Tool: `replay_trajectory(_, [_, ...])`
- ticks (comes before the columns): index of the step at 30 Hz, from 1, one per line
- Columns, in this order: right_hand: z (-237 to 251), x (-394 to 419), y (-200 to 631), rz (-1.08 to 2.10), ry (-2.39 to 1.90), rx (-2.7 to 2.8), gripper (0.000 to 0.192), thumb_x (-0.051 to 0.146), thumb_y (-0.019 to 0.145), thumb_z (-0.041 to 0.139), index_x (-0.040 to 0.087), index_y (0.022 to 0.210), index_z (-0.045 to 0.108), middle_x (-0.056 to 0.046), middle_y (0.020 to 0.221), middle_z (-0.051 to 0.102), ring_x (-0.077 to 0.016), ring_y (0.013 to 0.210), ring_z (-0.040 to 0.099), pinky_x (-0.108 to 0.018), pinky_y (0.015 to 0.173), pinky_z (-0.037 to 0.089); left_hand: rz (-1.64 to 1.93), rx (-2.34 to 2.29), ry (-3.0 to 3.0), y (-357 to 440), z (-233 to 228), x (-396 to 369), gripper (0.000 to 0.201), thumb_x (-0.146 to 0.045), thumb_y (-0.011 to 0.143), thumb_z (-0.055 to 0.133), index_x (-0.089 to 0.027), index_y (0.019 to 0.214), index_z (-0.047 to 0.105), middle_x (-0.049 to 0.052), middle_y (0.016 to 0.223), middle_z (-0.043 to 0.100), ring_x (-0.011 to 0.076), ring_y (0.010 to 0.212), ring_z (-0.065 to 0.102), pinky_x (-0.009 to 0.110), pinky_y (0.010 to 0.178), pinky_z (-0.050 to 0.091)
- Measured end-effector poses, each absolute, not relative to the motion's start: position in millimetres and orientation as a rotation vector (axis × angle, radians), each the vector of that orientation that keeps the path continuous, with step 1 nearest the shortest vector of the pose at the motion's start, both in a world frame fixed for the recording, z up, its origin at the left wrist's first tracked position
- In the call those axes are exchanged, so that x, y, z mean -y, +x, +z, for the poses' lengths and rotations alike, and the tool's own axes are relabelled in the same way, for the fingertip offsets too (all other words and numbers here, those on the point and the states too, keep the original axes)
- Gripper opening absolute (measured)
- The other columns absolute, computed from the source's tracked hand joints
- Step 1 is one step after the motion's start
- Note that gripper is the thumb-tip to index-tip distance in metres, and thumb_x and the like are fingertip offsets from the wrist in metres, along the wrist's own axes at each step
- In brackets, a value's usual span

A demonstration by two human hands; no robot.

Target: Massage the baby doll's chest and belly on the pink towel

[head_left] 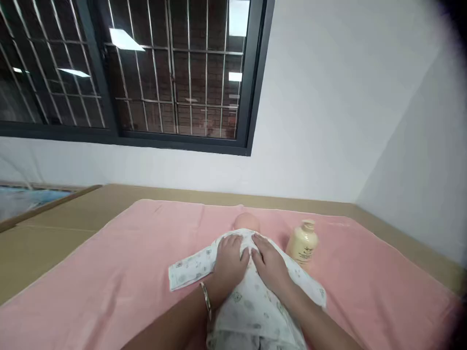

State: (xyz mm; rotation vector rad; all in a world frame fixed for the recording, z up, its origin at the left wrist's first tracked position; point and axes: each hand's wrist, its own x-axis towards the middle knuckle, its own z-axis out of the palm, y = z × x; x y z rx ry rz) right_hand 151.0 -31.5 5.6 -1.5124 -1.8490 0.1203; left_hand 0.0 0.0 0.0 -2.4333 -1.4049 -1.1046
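Both my hands flat on the doll's printed garment, pink towel underneath.

My left hand point(229, 262), thin bangle point(206, 297) at the wrist, lies palm down with fingers spread and released on the white printed baby garment point(251, 296); my right hand point(270, 265) rests just beside it, also released, fingertips touching at the chest. Neither hand grasps anything. The garment covers a baby doll point(247, 222) lying on its back on the pink towel point(109, 272), one sleeve spread out leftward. Just right of the doll stands a cream lotion bottle point(302, 241), upright, near my right hand but apart from it. Beyond: the tan surface point(54, 233) under the towel, white wall, barred dark window point(146, 73).
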Motion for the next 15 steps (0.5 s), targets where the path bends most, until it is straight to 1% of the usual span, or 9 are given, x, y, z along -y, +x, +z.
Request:
replay_trajectory(2, [7,31,150,0.124,-1.512,1.850,0.047,0.029,0.093,0.038,0.009,0.133,0.054,-0.012,0.139,0.052,-0.0249,0.132,0.044,-0.043,0.112,0.034,-1.107,1.341,-2.422,1,3,2,0.030,-0.022,0.087,0.055,-0.013,0.115,0.060,0.010,0.115,0.068,0.0258,0.108,0.061,0.045,0.098,0.047])
replay_trajectory(4, [9,31,150,0.126,-1.514,1.854,0.046,0.028,0.093,0.039,0.011,0.133,0.054,-0.012,0.138,0.053,-0.0248,0.132,0.044,-0.043,0.112,0.034,-1.097,1.279,-2.399,3,5,6,0.025,-0.019,0.088,0.053,-0.014,0.111,0.062,0.009,0.111,0.069,0.0252,0.104,0.062,0.044,0.094,0.049])
replay_trajectory(7, [13,31,151,0.125,-1.521,1.864,0.046,0.027,0.093,0.038,0.013,0.133,0.055,-0.011,0.138,0.054,-0.0243,0.131,0.045,-0.042,0.112,0.034,-1.055,1.188,-2.339,4,9,14,0.015,-0.014,0.088,0.050,-0.017,0.091,0.064,0.009,0.098,0.071,0.0248,0.094,0.065,0.041,0.084,0.053])
replay_trajectory(9, [15,32,153,0.124,-1.519,1.893,0.046,0.028,0.093,0.038,0.014,0.133,0.054,-0.010,0.138,0.054,-0.0237,0.131,0.045,-0.041,0.111,0.035,-1.040,1.197,-2.296,4,11,19,0.016,-0.012,0.088,0.050,-0.018,0.080,0.063,0.009,0.091,0.070,0.0249,0.089,0.065,0.039,0.076,0.055])
replay_trajectory(10, [17,32,154,0.126,-1.517,1.911,0.046,0.029,0.093,0.038,0.014,0.133,0.054,-0.009,0.138,0.053,-0.0233,0.131,0.045,-0.041,0.111,0.035,-1.051,1.219,-2.278,5,12,21,0.017,-0.013,0.088,0.050,-0.019,0.078,0.062,0.009,0.090,0.070,0.0250,0.088,0.065,0.039,0.074,0.055])
replay_trajectory(12, [18,33,156,0.133,-1.520,1.944,0.047,0.028,0.093,0.039,0.012,0.135,0.053,-0.010,0.141,0.051,-0.0228,0.132,0.044,-0.040,0.112,0.033,-1.094,1.266,-2.266,5,12,23,0.015,-0.014,0.088,0.050,-0.019,0.079,0.062,0.009,0.091,0.070,0.0249,0.090,0.065,0.038,0.074,0.055])
replay_trajectory(15, [19,33,158,0.140,-1.531,1.987,0.052,0.022,0.091,0.037,0.009,0.141,0.045,-0.011,0.147,0.043,-0.0214,0.138,0.037,-0.040,0.115,0.029,-1.129,1.345,-2.302,5,12,21,0.015,-0.016,0.088,0.049,-0.018,0.090,0.064,0.009,0.097,0.070,0.0256,0.097,0.064,0.041,0.082,0.054])
